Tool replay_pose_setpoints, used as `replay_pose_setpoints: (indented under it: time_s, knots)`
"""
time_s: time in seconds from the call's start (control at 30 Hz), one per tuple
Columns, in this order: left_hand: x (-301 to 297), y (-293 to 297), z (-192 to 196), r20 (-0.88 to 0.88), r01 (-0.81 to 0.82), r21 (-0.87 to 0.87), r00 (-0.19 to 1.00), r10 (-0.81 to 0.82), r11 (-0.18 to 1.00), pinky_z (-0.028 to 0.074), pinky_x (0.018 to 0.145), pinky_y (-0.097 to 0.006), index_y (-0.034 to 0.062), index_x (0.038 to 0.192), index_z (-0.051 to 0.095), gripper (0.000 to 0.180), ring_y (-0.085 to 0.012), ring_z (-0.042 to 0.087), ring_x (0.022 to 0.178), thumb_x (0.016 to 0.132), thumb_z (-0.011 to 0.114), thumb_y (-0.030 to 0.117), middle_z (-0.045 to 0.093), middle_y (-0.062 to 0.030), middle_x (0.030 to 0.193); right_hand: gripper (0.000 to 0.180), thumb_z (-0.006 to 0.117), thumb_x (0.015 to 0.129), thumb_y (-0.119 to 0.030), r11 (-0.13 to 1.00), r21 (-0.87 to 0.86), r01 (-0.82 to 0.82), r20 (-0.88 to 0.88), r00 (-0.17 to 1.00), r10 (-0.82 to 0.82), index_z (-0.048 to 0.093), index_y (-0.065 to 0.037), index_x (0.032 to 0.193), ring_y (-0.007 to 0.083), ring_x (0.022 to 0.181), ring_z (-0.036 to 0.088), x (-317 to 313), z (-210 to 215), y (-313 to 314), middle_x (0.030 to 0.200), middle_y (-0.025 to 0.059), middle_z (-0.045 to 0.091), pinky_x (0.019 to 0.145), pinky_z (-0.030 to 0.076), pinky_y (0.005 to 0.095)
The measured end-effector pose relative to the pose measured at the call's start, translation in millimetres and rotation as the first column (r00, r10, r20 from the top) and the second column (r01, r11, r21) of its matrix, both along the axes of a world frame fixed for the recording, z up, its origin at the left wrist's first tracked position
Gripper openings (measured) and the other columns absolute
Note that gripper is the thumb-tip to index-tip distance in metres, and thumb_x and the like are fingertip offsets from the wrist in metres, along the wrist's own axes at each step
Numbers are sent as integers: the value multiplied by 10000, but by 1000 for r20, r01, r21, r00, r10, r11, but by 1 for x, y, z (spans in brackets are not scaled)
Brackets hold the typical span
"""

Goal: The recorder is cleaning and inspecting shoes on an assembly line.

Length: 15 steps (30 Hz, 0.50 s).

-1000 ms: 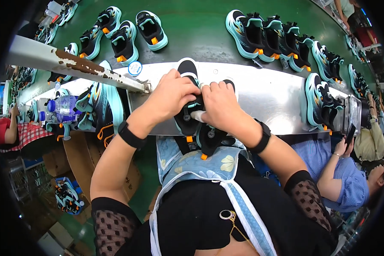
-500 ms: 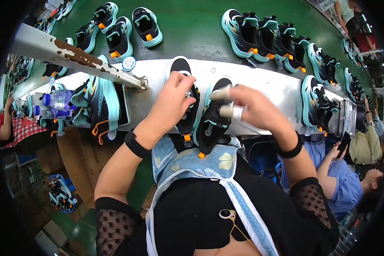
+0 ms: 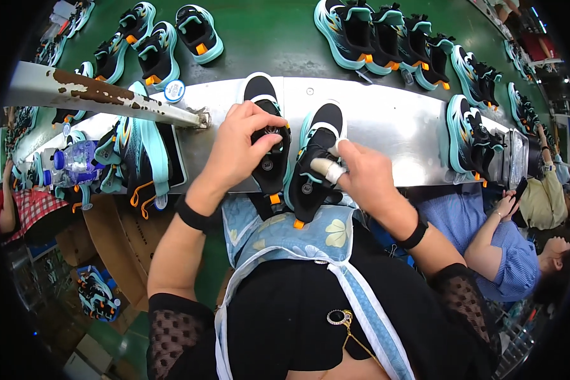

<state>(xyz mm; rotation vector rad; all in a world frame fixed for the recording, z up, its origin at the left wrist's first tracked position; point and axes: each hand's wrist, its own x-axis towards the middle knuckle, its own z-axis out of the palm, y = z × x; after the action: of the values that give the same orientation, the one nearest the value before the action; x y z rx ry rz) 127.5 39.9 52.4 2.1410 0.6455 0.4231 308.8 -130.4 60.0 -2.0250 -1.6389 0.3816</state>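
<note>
Shifted rightward since a second ago, the right hand (image 3: 368, 174) is half-curled at the right shoe (image 3: 305, 170); toward nine o'clock, the left hand (image 3: 235, 140) curls over the left shoe (image 3: 269, 172). I can't tell either grip. Both shoes point toward twelve on the metal bench (image 3: 392, 136).

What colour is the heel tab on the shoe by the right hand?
The heel tab is orange, clearest in the head view.

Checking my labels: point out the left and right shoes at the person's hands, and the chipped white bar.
Left shoe (image 3: 267, 164), head view: insole inside the opening.
Right shoe (image 3: 306, 183), head view: insole inside the opening.
Chipped white bar (image 3: 111, 94), head view: brown patch near its middle.
</note>
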Motion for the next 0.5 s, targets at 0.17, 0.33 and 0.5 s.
replay_pose_setpoints:
  time_s: [0.17, 0.33, 0.5]
  knots:
    - [0, 7, -1, 60, 74, -167, 996, -65, 983, 443, 872, -307, 70, 1068, 706, 285, -195, 561, 1050, 784, 689, 48, 640, -65, 1098, 338, 787, 779, -273, 980, -136, -148, -143, 981, 128, 616, -17, 919, 357, 699, 630, 16, 18, 8, 776, 158, 647, 625, 492, 405]
    - [8, -6, 11, -150, -107, -149, 985, 85, 983, 456, 801, -279, 67, 1057, 703, 264, -203, 607, 994, 793, 697, 81, 649, -87, 1099, 326, 754, 809, -248, 977, -200, -73, -1, 997, 74, 638, -28, 1021, 355, 739, 634, 13, 22, 12, 863, 165, 652, 641, 488, 429]
    - [3, -1, 2, 10, 15, -132, 1000, -14, 991, 467, 833, -303, 68, 1074, 703, 262, -206, 609, 1006, 818, 652, 45, 654, -92, 1086, 246, 717, 831, -231, 959, 87, -270, -84, 957, 277, 604, -52, 957, 360, 682, 605, 15, 13, 9, 713, 131, 587, 621, 471, 465]
